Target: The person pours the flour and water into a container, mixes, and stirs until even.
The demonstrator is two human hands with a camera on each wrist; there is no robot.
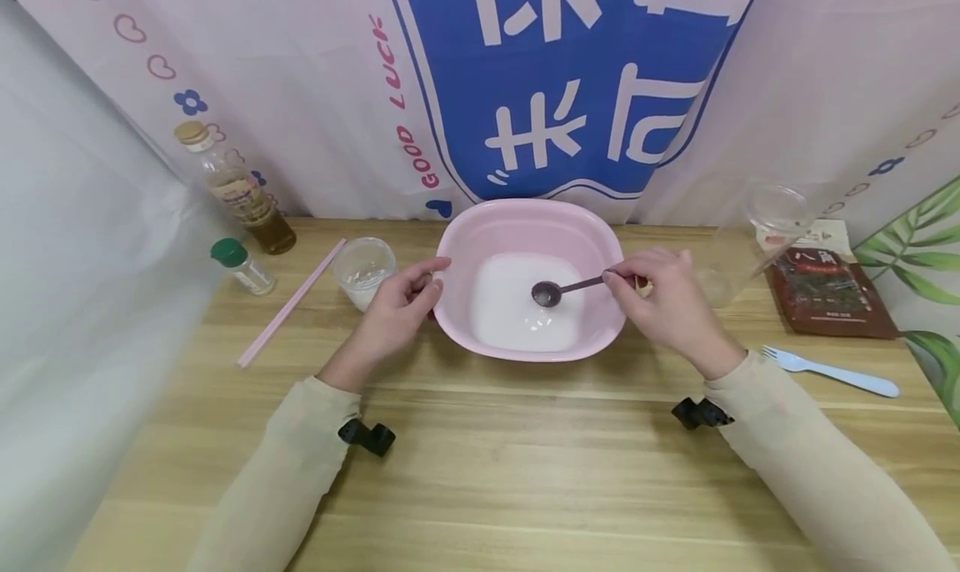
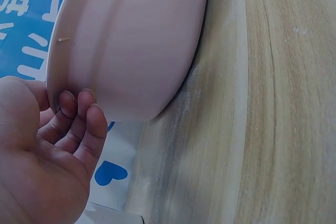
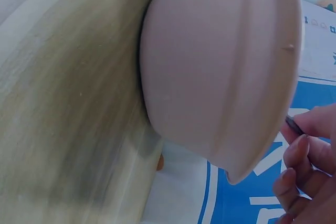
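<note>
A pink plastic basin [image 1: 531, 352] stands on the wooden table with smooth white contents [image 1: 502, 301] that show a few shiny spots. My left hand [image 1: 399, 301] holds the basin by its left rim; in the left wrist view, curled fingers [image 2: 86, 129] touch the outer wall. Over the basin's right rim, my right hand [image 1: 671, 305] pinches the handle of a dark brown measuring spoon [image 1: 547, 293]. Its round bowl is above the white contents, and whether it touches them I cannot tell. Only the handle's end [image 3: 294, 124] shows in the right wrist view.
Left of the basin are a glass [image 1: 364, 263], pink chopsticks [image 1: 292, 303], a green-capped shaker [image 1: 242, 265] and a bottle of brown liquid [image 1: 243, 197]. To the right are a clear plastic cup [image 1: 738, 238], a brown packet [image 1: 828, 293] and a light-blue fork [image 1: 832, 372]. A printed cloth [image 1: 315, 97] hangs behind.
</note>
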